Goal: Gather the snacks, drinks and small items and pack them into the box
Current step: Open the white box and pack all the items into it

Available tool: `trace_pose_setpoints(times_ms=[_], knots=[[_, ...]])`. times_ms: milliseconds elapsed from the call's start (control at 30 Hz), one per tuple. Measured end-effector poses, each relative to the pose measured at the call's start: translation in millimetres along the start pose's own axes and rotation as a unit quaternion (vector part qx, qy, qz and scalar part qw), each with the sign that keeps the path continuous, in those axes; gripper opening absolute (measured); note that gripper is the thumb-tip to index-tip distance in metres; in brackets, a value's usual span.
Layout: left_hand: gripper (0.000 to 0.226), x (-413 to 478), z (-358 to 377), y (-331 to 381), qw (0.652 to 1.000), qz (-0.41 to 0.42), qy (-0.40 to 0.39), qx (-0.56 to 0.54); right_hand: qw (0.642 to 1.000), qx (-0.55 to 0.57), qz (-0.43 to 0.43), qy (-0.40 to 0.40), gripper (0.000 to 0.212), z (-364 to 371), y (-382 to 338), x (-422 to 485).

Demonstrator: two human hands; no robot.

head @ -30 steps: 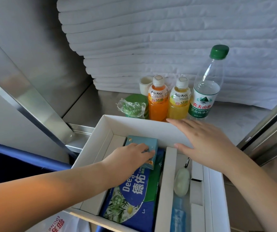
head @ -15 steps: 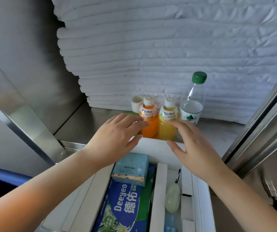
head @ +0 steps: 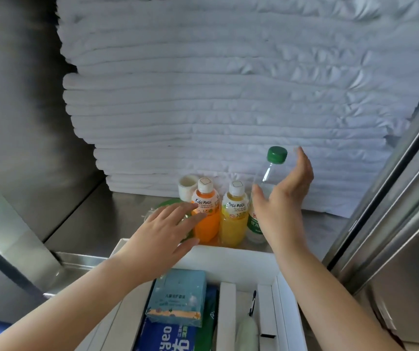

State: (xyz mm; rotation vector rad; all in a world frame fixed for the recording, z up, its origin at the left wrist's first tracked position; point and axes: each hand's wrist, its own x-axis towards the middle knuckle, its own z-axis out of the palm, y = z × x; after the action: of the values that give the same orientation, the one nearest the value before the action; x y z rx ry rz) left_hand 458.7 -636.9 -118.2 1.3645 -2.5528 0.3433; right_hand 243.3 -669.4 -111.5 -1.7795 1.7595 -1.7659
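A white box [head: 231, 259] sits at the near edge of a steel shelf. Inside lie a light-blue small carton [head: 178, 297] on a blue wipes pack [head: 167, 338], plus a pale green item [head: 247, 334] and a pen in the right slot. Behind the box stand an orange bottle [head: 207, 224], a yellow bottle [head: 233, 221] and a green-capped water bottle [head: 270, 173]. My left hand [head: 162, 236] is open, fingertips at the orange bottle's left side. My right hand [head: 279, 206] is open around the water bottle, not closed on it.
A tall stack of folded white linen [head: 228, 97] fills the back of the shelf. A small white cup [head: 187, 184] and a green wrapped item [head: 165, 206] sit behind my left hand. Steel walls [head: 26, 122] and a door frame [head: 393, 186] close in both sides.
My left hand let go of the light-blue carton and reached forward to the orange bottle. My right hand rose from the box edge to the water bottle. The view tilted up.
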Motion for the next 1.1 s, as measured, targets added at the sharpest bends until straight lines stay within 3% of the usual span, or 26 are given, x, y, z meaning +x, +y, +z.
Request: trace_pose_setpoints(times_ms=[200, 533, 733, 800, 900, 1100], knots=[[0.044, -5.2, 17.9, 1.0, 0.998, -0.004, -0.008, -0.060, 0.994, 0.004, 0.095, -0.049, 0.091, 10.8, 23.6, -7.7], [0.061, -4.3, 29.2, -1.1, 0.989, -0.028, -0.032, -0.142, 0.993, -0.036, 0.089, -0.063, 0.084, 8.8, 26.1, -6.9], [0.042, -7.1, 28.6, -2.0, 0.986, -0.038, -0.019, -0.163, 0.999, -0.040, 0.014, 0.000, 0.081, -0.4, 9.2, -11.5], [0.045, -6.2, 26.9, -3.4, 0.983, -0.041, -0.014, -0.179, 0.999, -0.045, -0.025, -0.001, 0.081, -6.1, -0.4, -13.3], [0.053, -2.1, 12.9, -3.0, 0.979, -0.037, 0.018, -0.200, 0.995, -0.064, -0.070, -0.033, 0.083, -16.6, -13.9, -14.3], [0.067, 6.2, -44.4, 7.7, 0.941, -0.015, 0.186, -0.283, 0.964, -0.113, -0.171, -0.168, 0.096, -40.3, -36.7, -17.4]])
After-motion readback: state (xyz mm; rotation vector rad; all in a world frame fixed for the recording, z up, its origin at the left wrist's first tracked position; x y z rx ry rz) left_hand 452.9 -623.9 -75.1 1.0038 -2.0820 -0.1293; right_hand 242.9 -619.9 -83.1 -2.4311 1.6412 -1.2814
